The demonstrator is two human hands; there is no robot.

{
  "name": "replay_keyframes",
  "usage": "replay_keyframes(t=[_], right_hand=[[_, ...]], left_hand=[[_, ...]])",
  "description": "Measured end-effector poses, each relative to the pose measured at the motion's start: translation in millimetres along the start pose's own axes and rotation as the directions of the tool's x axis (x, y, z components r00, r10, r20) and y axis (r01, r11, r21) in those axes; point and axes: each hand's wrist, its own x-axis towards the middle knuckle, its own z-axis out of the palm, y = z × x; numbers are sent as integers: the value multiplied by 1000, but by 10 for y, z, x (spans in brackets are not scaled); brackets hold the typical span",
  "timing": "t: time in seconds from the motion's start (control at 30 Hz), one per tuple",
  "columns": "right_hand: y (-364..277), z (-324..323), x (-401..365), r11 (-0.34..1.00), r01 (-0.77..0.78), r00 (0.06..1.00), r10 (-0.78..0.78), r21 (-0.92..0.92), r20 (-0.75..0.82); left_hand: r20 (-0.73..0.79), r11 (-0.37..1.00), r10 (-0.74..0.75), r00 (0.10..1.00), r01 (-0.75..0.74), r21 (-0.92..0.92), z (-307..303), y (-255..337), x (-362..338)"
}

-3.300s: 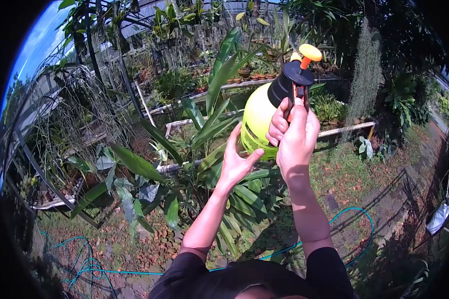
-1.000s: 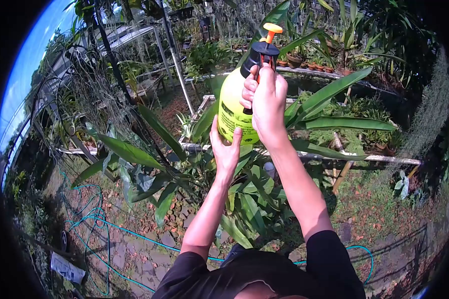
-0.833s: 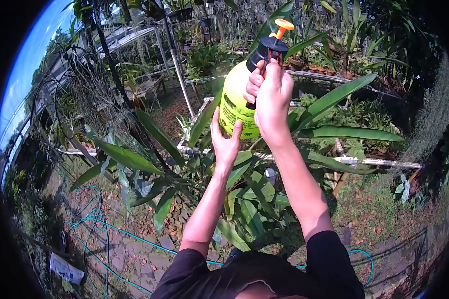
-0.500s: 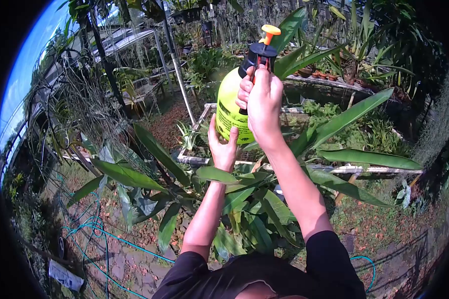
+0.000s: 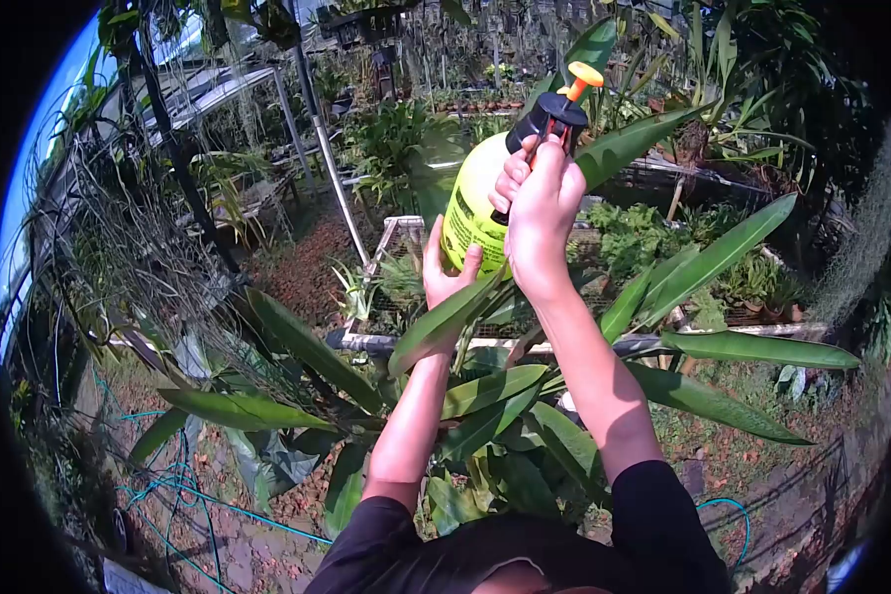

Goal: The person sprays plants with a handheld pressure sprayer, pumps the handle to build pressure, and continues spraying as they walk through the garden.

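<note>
A broad-leaved plant (image 5: pixel 485 396) fills the near middle, its long green blades fanning out to left and right. One leaf (image 5: pixel 445 319) rises slantwise across the person's left wrist and hides part of it, ending just below the bottle. A second long leaf (image 5: pixel 634 144) runs up to the right behind the bottle's top. Far behind stand a slanting metal post (image 5: pixel 327 178), a wire-topped bench (image 5: pixel 391 233) and rows of potted greenery. At the left hang thin grey roots (image 5: pixel 139 247), and a teal hose (image 5: pixel 183 485) lies looped on the leaf-strewn ground near left.

The spray bottle (image 5: pixel 475 213), yellow-green with dark print, is held up in the upper middle, above the plant and tilted to the right. Its black pump head (image 5: pixel 549 114) and orange plunger knob (image 5: pixel 585 74) point to the far right.

The right hand (image 5: pixel 540 208) is clenched tight on the handle under the pump head, knuckles towards the camera, its fingers curled over the grip. The left hand (image 5: pixel 445 272) is spread and cupped against the bottle's lower end, fingers reaching up its left side and the thumb pressed on the near face. Both black sleeves (image 5: pixel 653 505) show at the near edge
</note>
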Motion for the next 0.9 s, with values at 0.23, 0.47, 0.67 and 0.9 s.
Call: replay_keyframes(t=[0.23,0.47,0.67,0.9], right_hand=[[275,37,84,993,97,992,-90,-70,93],[603,107,99,989,-52,991,67,-137,112],[824,88,33,983,-132,978,150,-129,148],[711,-7,93,984,-121,991,127,-129,42]], left_hand=[[61,977,46,997,-33,-209,36,-257,250],[-41,963,-185,982,173,-209,-197,-54,55],[-111,993,-107,988,100,-60,-410,-69,-123],[-87,980,-97,992,110,167,-366,-248,-135]])
